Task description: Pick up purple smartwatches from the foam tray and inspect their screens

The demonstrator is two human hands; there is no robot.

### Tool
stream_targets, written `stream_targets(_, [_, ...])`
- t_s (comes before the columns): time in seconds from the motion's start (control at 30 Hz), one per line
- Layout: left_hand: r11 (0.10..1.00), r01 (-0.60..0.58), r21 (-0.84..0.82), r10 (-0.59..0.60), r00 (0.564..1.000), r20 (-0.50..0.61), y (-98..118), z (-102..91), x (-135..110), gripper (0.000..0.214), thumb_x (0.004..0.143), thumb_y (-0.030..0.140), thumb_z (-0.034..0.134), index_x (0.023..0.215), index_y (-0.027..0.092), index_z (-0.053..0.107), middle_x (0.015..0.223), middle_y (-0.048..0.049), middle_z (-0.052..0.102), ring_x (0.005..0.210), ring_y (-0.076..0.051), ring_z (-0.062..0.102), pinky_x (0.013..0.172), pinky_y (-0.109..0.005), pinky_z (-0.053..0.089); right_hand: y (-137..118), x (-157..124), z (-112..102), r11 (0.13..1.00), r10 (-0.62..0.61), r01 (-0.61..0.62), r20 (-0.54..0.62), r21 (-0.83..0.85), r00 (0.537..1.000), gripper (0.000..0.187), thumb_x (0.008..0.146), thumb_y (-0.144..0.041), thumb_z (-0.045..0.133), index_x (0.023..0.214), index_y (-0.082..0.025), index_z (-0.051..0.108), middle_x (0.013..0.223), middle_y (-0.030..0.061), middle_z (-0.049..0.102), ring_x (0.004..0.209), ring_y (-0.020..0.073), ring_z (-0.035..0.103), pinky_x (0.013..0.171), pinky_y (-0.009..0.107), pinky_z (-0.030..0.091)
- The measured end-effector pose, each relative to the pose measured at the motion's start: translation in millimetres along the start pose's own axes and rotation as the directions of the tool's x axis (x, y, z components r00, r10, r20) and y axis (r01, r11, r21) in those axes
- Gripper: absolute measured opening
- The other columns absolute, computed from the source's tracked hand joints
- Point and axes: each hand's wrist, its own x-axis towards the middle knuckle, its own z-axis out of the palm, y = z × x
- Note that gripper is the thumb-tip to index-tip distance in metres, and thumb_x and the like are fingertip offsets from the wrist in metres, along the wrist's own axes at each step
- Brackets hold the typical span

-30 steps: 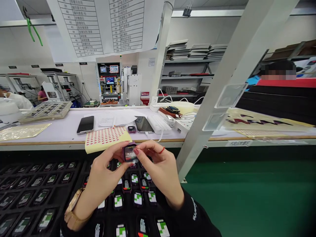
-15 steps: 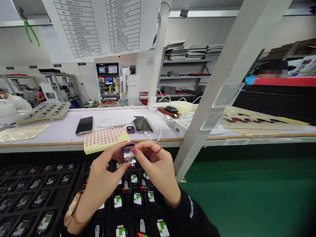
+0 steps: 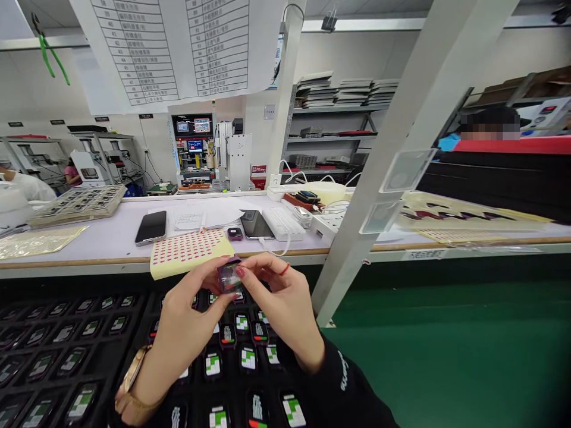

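A smartwatch body (image 3: 228,279) with a purple frame and shiny dark screen is held up between my two hands, just in front of the bench edge. My left hand (image 3: 187,324) pinches it by its upper and lower edges. The thumb of my right hand (image 3: 283,312) presses on the right part of the screen, its other fingers curled behind that side and partly hidden. Below my hands lies a black tray (image 3: 232,379) with rows of similar watch bodies, several showing white and green screens.
A second black tray (image 3: 103,371) of watches lies at left. On the bench are a yellow sheet of red stickers (image 3: 190,252), a phone (image 3: 150,227), another watch body (image 3: 235,233), a dark phone (image 3: 257,224) and a white power bank (image 3: 283,223). A slanted white post (image 3: 379,172) stands right.
The glare on the watch screen has shrunk, and the watch seems slightly turned. Both hands keep their grip in nearly the same place.
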Motion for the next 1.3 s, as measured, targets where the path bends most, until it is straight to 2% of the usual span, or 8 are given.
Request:
stream_targets(0.4, [0.982,0.158,0.104,-0.155,0.987,-0.027,-7,-7.3,1,0.05,0.076,0.04,0.078,0.123,0.037,0.063,0.096,0.0052,0.07,0.085,-0.016,0.067,0.083,-0.024,0.056,18,3,6,0.997,-0.073,0.072,-0.027,-0.033,0.997,0.007,0.089,-0.024,0.069,0.092,-0.017,0.069,0.08,0.0011,0.063,0.068,0.0152,0.057,0.059,0.024,0.044])
stream_targets(0.5, [0.979,0.188,0.079,-0.183,0.981,-0.06,-4,-7.6,3,0.052,0.071,0.043,0.079,0.12,0.036,0.065,0.092,0.0052,0.071,0.081,-0.016,0.068,0.079,-0.023,0.057,21,7,7,0.999,-0.012,0.012,-0.01,0.038,1.0,0.023,0.085,-0.028,0.073,0.104,-0.017,0.066,0.084,0.001,0.061,0.072,0.0159,0.057,0.058,0.023,0.044])
stream_targets(0.6, [0.975,0.19,0.115,-0.178,0.978,-0.11,-2,-7.1,4,0.052,0.069,0.044,0.079,0.119,0.036,0.066,0.09,0.0045,0.071,0.08,-0.018,0.067,0.081,-0.027,0.058,23,12,6,0.98,0.099,-0.122,0.148,0.155,0.984,0.036,0.087,-0.044,0.071,0.109,-0.015,0.066,0.087,0.0035,0.063,0.073,0.0168,0.058,0.057,0.023,0.046])
stream_targets(0.77, [0.984,0.097,0.147,-0.072,0.984,-0.166,1,-4.3,5,0.045,0.073,0.042,0.077,0.116,0.034,0.068,0.09,0.0011,0.07,0.09,-0.023,0.068,0.094,-0.037,0.055,20,17,3,0.851,0.17,-0.346,0.415,0.396,0.894,0.055,0.084,-0.068,0.071,0.089,-0.013,0.072,0.081,0.004,0.067,0.069,0.0165,0.061,0.065,0.025,0.053])
stream_targets(0.9, [0.988,0.064,0.137,-0.036,0.98,-0.197,0,-1.6,4,0.043,0.075,0.036,0.076,0.117,0.032,0.067,0.106,-0.0007,0.069,0.099,-0.023,0.067,0.099,-0.036,0.053,22,18,-2,0.639,0.252,-0.585,0.583,0.499,0.772,0.049,0.083,-0.058,0.081,0.098,-0.012,0.073,0.089,0.0085,0.071,0.085,0.023,0.068,0.082,0.032,0.054])
stream_targets(1.03, [0.998,0.027,0.054,-0.018,0.988,-0.155,-3,-0.9,1,0.044,0.077,0.031,0.076,0.119,0.032,0.065,0.114,0.0009,0.068,0.107,-0.019,0.065,0.099,-0.028,0.052,28,16,-1,0.39,0.174,-0.746,0.752,0.541,0.636,0.045,0.086,-0.049,0.081,0.112,-0.013,0.072,0.107,0.0111,0.07,0.104,0.023,0.066,0.095,0.032,0.05])
stream_targets(1.13, [0.999,0.001,0.039,0.005,0.989,-0.149,-7,-1.0,0,0.044,0.078,0.03,0.077,0.119,0.035,0.064,0.114,0.0032,0.068,0.105,-0.017,0.065,0.098,-0.025,0.051,28,15,0,0.369,0.161,-0.731,0.735,0.574,0.659,0.039,0.085,-0.046,0.083,0.107,-0.015,0.073,0.104,0.009,0.072,0.1,0.0216,0.068,0.094,0.031,0.05])
stream_targets(1.3, [0.991,-0.014,0.13,0.034,0.987,-0.155,-9,-0.1,2,0.046,0.079,0.032,0.076,0.123,0.038,0.062,0.113,0.0049,0.068,0.107,-0.017,0.064,0.099,-0.025,0.05,27,15,0,0.621,0.183,-0.561,0.595,0.547,0.783,0.044,0.088,-0.055,0.078,0.097,-0.012,0.072,0.092,0.0104,0.072,0.091,0.0244,0.07,0.087,0.032,0.054])
